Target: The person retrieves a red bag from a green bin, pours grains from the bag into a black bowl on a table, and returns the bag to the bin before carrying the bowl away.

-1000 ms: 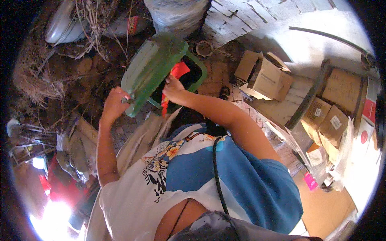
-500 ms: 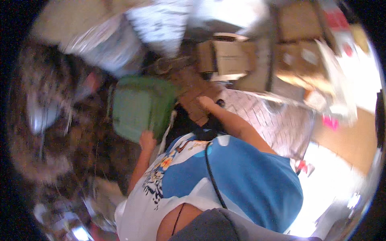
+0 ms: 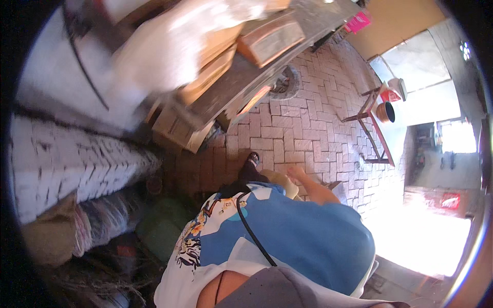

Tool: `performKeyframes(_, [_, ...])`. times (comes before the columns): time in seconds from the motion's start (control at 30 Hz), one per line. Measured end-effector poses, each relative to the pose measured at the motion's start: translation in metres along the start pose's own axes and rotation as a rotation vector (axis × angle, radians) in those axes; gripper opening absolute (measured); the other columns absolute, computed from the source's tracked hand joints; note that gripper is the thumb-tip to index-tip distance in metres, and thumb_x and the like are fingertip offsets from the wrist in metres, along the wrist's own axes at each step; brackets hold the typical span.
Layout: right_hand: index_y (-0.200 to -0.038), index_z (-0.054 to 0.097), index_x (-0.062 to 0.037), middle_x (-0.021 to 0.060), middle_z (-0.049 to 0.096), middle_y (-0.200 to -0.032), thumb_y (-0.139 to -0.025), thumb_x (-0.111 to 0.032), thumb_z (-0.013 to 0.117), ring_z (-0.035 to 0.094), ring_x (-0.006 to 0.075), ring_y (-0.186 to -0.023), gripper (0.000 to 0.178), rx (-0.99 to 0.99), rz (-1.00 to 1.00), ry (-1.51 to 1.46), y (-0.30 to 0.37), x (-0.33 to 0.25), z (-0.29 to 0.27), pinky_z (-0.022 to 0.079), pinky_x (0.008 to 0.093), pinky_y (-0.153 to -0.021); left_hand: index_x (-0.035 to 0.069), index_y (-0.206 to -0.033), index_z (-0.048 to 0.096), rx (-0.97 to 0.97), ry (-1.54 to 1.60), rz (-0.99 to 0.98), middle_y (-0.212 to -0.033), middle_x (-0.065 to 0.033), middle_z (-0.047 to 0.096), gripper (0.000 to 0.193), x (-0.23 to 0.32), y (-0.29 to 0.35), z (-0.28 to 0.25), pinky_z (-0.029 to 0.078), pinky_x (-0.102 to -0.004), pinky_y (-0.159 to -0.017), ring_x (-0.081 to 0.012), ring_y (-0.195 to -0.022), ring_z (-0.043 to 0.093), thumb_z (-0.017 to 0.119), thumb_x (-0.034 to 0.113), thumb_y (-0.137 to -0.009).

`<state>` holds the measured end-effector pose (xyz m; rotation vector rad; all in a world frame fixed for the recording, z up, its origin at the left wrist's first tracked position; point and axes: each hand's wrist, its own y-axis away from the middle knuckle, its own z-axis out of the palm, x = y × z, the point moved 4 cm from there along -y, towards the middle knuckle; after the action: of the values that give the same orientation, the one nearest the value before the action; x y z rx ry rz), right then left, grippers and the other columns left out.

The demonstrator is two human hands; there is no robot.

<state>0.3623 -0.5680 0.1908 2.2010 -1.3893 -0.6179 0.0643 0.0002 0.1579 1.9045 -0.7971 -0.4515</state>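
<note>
My right hand [image 3: 295, 173] is out to the right of my body, above the brick floor [image 3: 308, 138]. It is small and blurred, and its fingers do not show well enough to tell whether they are closed. Just left of it, and partly behind my shirt, is a tan rounded thing [image 3: 281, 180] whose kind I cannot make out. My left hand is out of view. A dark green bin [image 3: 163, 226] stands in shadow to the left of my body. My foot in a dark sandal [image 3: 253, 158] is on the bricks.
Ahead stands a long wooden table [image 3: 221, 92] with cardboard boxes [image 3: 272, 38] on it, and another box [image 3: 177, 128] beneath. A round basket [image 3: 285, 83] sits beside it. At right are a wooden stool [image 3: 367, 115] and a bowl [image 3: 385, 112]. A white brick wall [image 3: 87, 159] runs along the left.
My view has swung to the right. My left hand, earlier at the green bin's edge, has gone out of view. The bin now lies in shadow at lower left; more brick floor shows.
</note>
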Motion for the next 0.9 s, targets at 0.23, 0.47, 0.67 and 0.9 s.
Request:
performKeyframes(0.23, [-0.073, 0.069, -0.009, 0.0092, 0.066, -0.066, -0.078, -0.022, 0.055, 0.065, 0.0201, -0.061, 0.019, -0.369, 0.36, -0.506, 0.078, 0.093, 0.065, 0.052, 0.0368, -0.058, 0.007, -0.084, 0.068, 0.012, -0.276, 0.064, -0.092, -0.0166, 0.066, 0.024, 0.162, -0.044, -0.112, 0.051, -0.0443, -0.07, -0.0339, -0.086, 0.063, 0.058, 0.028, -0.076])
performKeyframes(0.47, [-0.081, 0.066, -0.0066, 0.0065, 0.064, -0.064, -0.08, -0.012, 0.055, 0.06, 0.0149, -0.051, 0.013, 0.175, 0.881, -1.447, 0.098, 0.136, 0.061, 0.05, 0.0304, -0.046, 0.007, -0.086, 0.067, 0.249, 0.002, 0.71, -0.086, -0.0149, 0.067, 0.027, 0.432, -0.068, -0.182, 0.05, -0.0395, -0.067, -0.0293, -0.081, 0.065, 0.058, 0.032, -0.08])
performKeyframes(0.67, [-0.091, 0.064, -0.005, 0.01, 0.062, -0.064, -0.084, -0.012, 0.054, 0.059, 0.0178, -0.052, 0.014, 0.283, 0.935, -1.602, 0.103, 0.149, 0.044, 0.047, 0.0314, -0.042, 0.005, -0.087, 0.062, -0.013, -0.091, 1.198, -0.079, -0.0092, 0.066, 0.024, 0.704, 0.021, -0.155, 0.049, -0.0326, -0.067, -0.0198, -0.075, 0.064, 0.066, 0.028, -0.081])
performKeyframes(0.9, [-0.085, 0.064, -0.0057, 0.0076, 0.06, -0.063, -0.083, -0.011, 0.055, 0.057, 0.0181, -0.051, 0.011, 0.449, 0.959, -1.816, 0.075, 0.15, 0.036, 0.048, 0.0316, -0.045, 0.006, -0.091, 0.064, -0.395, -0.492, 1.317, -0.082, -0.0093, 0.066, 0.032, 0.88, 0.078, -0.099, 0.049, -0.0357, -0.069, -0.0228, -0.077, 0.063, 0.062, 0.036, -0.079])
